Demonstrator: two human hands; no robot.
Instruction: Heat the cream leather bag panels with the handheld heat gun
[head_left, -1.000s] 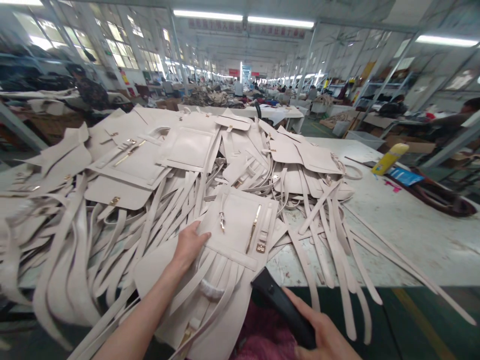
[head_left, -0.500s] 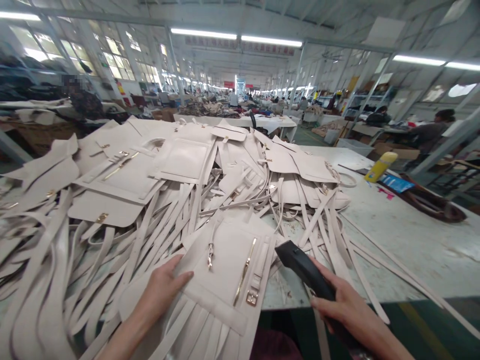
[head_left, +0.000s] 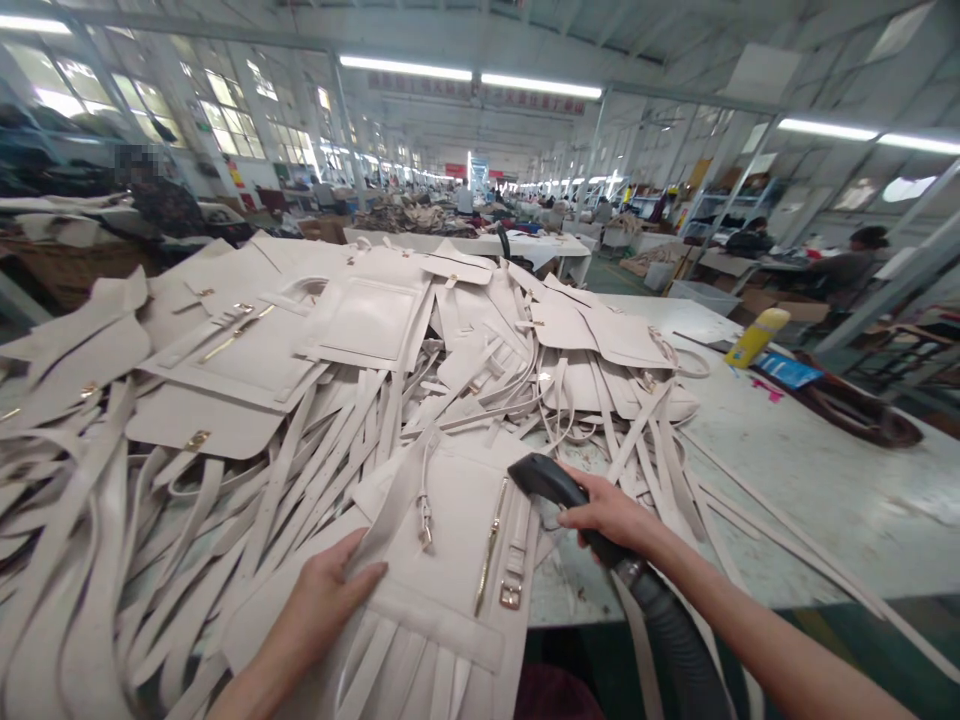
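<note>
A cream leather bag panel (head_left: pixel 457 545) with a gold zipper and buckle lies at the near edge of the table, its straps hanging over the edge. My left hand (head_left: pixel 322 600) rests flat on the panel's left side, fingers stretched out. My right hand (head_left: pixel 611 515) is closed round a black hand-held tool (head_left: pixel 551 485) with a ribbed hose trailing back along my forearm. The tool's head sits at the panel's right edge, beside the buckle strap.
A big heap of cream panels and straps (head_left: pixel 300 360) covers the table (head_left: pixel 810 470). A yellow bottle (head_left: pixel 754 338) and a blue packet (head_left: pixel 787 370) lie far right, with a dark brown bag (head_left: pixel 862 415) beyond. Other people work at tables behind.
My right hand has brought the black tool up and left, from below the table edge to the panel's right side. The panel has slid nearer to me under my left hand.
</note>
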